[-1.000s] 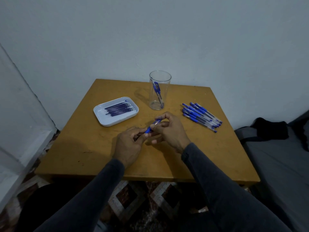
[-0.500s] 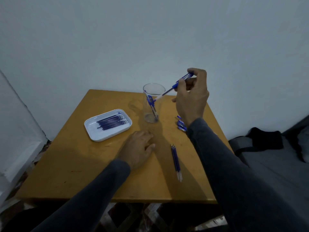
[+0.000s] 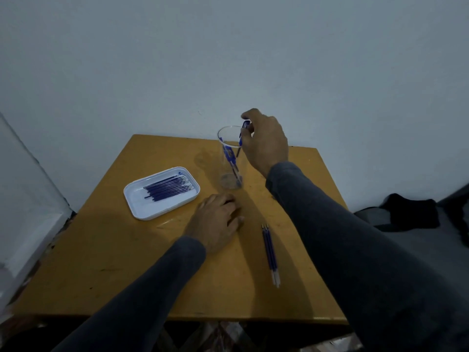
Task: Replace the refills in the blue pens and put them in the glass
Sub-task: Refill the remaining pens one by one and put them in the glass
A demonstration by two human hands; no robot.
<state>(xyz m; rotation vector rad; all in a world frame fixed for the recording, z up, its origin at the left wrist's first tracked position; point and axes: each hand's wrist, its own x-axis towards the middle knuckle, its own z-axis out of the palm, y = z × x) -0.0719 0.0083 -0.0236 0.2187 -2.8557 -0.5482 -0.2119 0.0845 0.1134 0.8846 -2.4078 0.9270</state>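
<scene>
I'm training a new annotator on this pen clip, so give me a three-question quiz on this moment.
1. True or false: the right hand holds a pen at the rim of the glass.
2. Where do the spare refills lie? A) white tray B) glass C) floor
3. Fill in: the left hand rests on the ____.

Key: 1 true; 2 A; 3 table.

There is one camera, worn on the person's head. It looks forward and down at the wooden desk [image 3: 106, 262] from the near edge, facing the pale wall [image 3: 228, 59] behind it. It sits close, so both sleeves [image 3: 355, 250] fill the bottom. The wide lens also catches the floor at the left.
</scene>
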